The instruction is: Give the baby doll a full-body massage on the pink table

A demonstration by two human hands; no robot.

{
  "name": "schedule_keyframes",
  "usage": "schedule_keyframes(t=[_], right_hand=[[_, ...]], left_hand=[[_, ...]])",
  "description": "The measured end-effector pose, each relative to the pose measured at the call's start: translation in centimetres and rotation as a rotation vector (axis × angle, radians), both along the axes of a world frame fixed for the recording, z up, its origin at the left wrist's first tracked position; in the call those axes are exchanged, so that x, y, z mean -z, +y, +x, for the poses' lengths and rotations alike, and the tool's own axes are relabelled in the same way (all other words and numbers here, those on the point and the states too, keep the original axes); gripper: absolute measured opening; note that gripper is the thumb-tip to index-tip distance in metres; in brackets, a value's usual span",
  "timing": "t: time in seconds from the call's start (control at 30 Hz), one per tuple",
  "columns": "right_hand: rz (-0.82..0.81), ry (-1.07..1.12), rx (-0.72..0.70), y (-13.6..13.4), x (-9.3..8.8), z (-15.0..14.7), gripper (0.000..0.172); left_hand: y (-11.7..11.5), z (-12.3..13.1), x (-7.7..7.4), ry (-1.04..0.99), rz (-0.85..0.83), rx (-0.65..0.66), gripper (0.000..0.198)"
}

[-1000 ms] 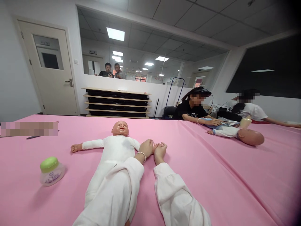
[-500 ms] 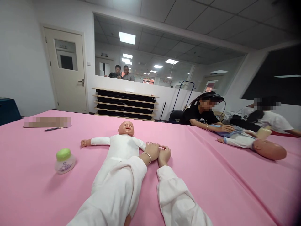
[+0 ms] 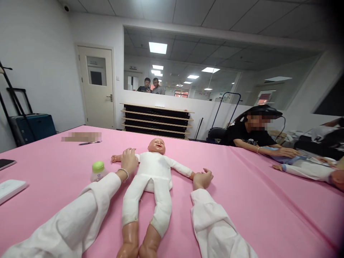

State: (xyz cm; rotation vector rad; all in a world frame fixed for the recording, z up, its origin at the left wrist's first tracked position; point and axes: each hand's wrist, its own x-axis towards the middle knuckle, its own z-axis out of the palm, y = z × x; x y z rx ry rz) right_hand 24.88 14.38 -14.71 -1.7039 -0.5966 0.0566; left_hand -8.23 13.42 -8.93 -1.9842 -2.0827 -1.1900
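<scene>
A baby doll (image 3: 153, 175) in a white suit lies face up on the pink table (image 3: 242, 200), arms spread, bare legs toward me. My left hand (image 3: 129, 160), a bead bracelet on its wrist, rests curled over the doll's arm on the left side. My right hand (image 3: 202, 178) is closed around the doll's other hand at the end of its outstretched arm. Both my sleeves are white. A small bottle with a green cap (image 3: 98, 171) stands just left of my left hand.
A pen (image 3: 90, 143) lies further back. A phone (image 3: 5, 163) and a white flat box (image 3: 10, 189) sit at the left edge. At the right, a person in black (image 3: 248, 136) handles another doll (image 3: 309, 170). Shelves (image 3: 157, 120) and a door (image 3: 98, 87) stand behind.
My left hand crossed from the doll's right-side hand over to its arm on the left. My left sleeve no longer covers the doll's body. The view has swung left.
</scene>
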Motion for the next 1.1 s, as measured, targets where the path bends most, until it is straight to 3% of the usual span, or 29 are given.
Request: schedule_keyframes(t=[0.13,0.27,0.4,0.53,0.67,0.77,0.87,1.1], right_hand=[[0.008,0.003,0.055,0.0,-0.3,-0.5,0.045],[0.008,-0.041,0.087,-0.9,-1.3,-1.4,0.057],[0.084,-0.214,0.031,-1.5,-4.5,-3.8,0.062],[0.129,-0.430,-0.318,0.2,-8.9,-10.1,0.050],[0.064,-0.578,-0.822,3.5,-11.5,-20.0,0.038],[0.048,-0.661,-1.092,5.0,-11.3,-26.8,0.042],[0.038,-0.678,-1.264,5.8,-9.6,-30.9,0.044],[-0.031,-0.559,-1.501,6.8,-4.7,-32.0,0.032]], left_hand=[[-0.6,-3.0,3.0,-0.068,0.018,-0.236,0.039],[0.2,-4.2,4.1,-0.270,-0.023,-0.465,0.043],[1.1,-5.3,4.6,-0.407,-0.041,-0.438,0.034],[1.5,-5.8,4.9,-0.518,0.029,-0.350,0.032],[2.1,-6.1,4.9,-0.664,0.152,-0.274,0.039],[2.4,-6.4,4.8,-0.758,0.244,-0.205,0.036],[2.5,-6.5,4.6,-0.827,0.320,-0.130,0.030],[3.3,-6.4,5.1,-0.987,0.384,-0.026,0.023]])
